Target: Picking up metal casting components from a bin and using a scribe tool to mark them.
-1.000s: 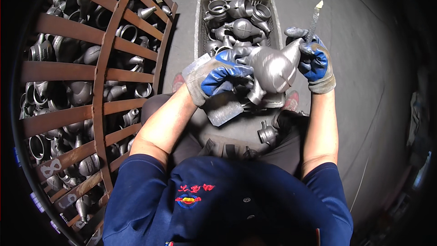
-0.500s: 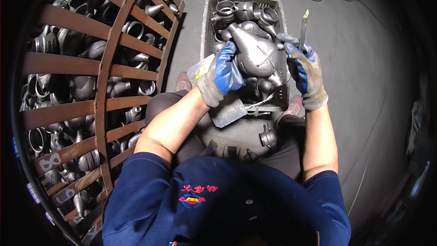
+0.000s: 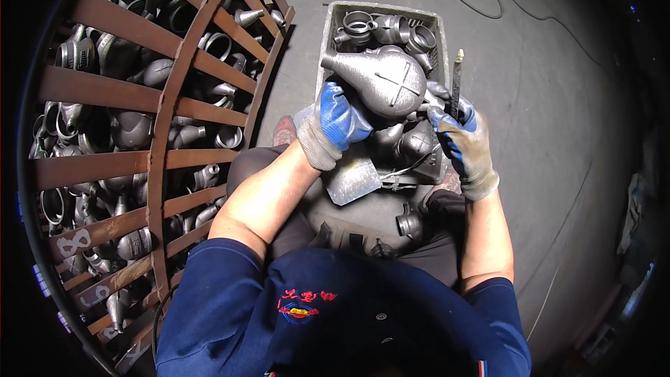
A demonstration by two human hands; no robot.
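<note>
A rusty cage (image 3: 167, 98) of metal castings stands at left. The left hand (image 3: 333, 126) is clamped on a bulb-shaped casting (image 3: 384, 78) above the crate (image 3: 328, 42) of fittings; the right hand (image 3: 462, 145) grips a thin rod (image 3: 456, 84) just beside it

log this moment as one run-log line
left hand: holds bulb-shaped casting | right hand: grips thin tool upright | crate of castings beyond | cage at person's left

L hand (image 3: 333, 126) & R hand (image 3: 462, 141) both gloved, fingers curled shut (forearms bare).
</note>
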